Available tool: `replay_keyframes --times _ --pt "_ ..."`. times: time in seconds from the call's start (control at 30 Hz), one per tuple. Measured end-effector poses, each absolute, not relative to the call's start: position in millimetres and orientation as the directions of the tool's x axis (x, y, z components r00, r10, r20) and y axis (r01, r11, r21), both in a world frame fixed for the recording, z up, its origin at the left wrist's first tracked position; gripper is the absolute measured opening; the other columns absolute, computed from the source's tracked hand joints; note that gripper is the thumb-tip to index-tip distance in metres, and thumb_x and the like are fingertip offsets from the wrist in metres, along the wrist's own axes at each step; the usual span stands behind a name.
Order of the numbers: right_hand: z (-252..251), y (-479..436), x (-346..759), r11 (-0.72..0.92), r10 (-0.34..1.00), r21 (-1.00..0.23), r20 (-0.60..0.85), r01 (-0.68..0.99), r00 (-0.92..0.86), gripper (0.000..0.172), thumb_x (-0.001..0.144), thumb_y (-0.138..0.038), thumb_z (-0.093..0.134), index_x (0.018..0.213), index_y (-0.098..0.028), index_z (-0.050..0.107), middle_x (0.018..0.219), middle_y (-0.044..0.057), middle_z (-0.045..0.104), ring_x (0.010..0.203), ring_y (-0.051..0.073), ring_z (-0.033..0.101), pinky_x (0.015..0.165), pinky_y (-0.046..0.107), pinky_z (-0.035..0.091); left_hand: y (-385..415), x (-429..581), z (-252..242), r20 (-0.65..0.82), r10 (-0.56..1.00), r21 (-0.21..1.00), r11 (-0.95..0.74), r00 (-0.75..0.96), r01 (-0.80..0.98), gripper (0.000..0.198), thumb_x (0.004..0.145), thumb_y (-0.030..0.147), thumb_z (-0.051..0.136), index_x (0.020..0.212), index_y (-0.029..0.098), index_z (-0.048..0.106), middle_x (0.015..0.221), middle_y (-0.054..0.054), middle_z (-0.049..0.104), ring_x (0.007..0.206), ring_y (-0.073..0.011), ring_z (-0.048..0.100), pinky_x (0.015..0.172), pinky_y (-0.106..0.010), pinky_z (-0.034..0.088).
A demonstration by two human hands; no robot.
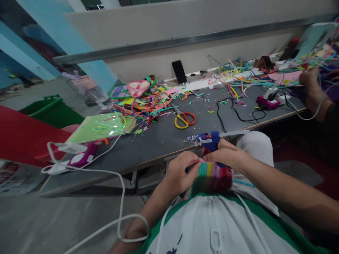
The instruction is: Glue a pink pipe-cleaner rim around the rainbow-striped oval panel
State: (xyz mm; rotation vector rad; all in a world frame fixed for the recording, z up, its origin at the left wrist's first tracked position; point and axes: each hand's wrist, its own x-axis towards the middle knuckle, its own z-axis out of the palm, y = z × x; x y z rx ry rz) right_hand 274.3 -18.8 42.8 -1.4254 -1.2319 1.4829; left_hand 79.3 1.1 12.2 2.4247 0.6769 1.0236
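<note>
My right hand point(225, 153) grips a blue hot glue gun point(211, 140) just beyond the table's front edge. Its nozzle points left, and a glue stick point(234, 133) sticks out of its back. Close against my body is a fuzzy object with rainbow stripes point(215, 176), somewhat blurred; what it is exactly I cannot tell. The fingertips of my left hand point(184, 171) pinch its upper edge, beside the lower part of the glue gun. Red-and-yellow-handled scissors point(184, 118) lie on the table ahead of both hands.
Loose pipe cleaners point(150, 106) are heaped at the table's left. A phone point(179, 72) leans at the back. Purple power strips point(83, 155) with white cables sit left and right. Another person's hand point(311, 84) is at far right. A clear bottle point(92, 91) stands behind the green packet point(103, 127).
</note>
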Motion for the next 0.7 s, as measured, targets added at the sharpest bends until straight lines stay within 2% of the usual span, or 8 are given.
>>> replay_keyframes --times 0.17,0.37,0.7 --pt "40 -19 275 -0.294 0.944 -0.950 -0.306 0.104 -0.123 0.018 0.057 -0.024 0.071 0.068 -0.018 0.058 0.055 -0.006 0.049 0.051 0.009 0.043 0.048 0.023 0.031 0 80 13 0.536 0.590 0.543 -0.789 0.604 0.288 0.008 0.084 0.010 0.058 0.088 0.016 0.057 0.084 -0.004 0.063 0.082 -0.0141 0.060 0.076 -0.023 0.047" --pt "44 -27 283 -0.295 0.944 -0.955 -0.291 -0.004 -0.153 0.021 0.059 -0.025 0.072 0.077 -0.019 0.062 0.062 -0.005 0.059 0.057 0.012 0.053 0.054 0.024 0.041 -3 78 12 0.569 0.573 0.522 -0.806 0.590 0.280 0.009 0.082 0.009 0.060 0.088 0.016 0.057 0.083 -0.004 0.063 0.082 -0.0139 0.061 0.077 -0.023 0.048" --pt "52 -30 276 -0.278 0.943 -0.960 -0.279 0.032 -0.183 0.023 0.055 -0.025 0.074 0.071 -0.018 0.061 0.061 -0.003 0.059 0.063 0.017 0.056 0.058 0.027 0.042 -3 76 11 0.567 0.555 0.535 -0.810 0.609 0.240 0.011 0.081 0.008 0.060 0.089 0.016 0.058 0.085 -0.004 0.065 0.082 -0.0138 0.061 0.077 -0.024 0.048"
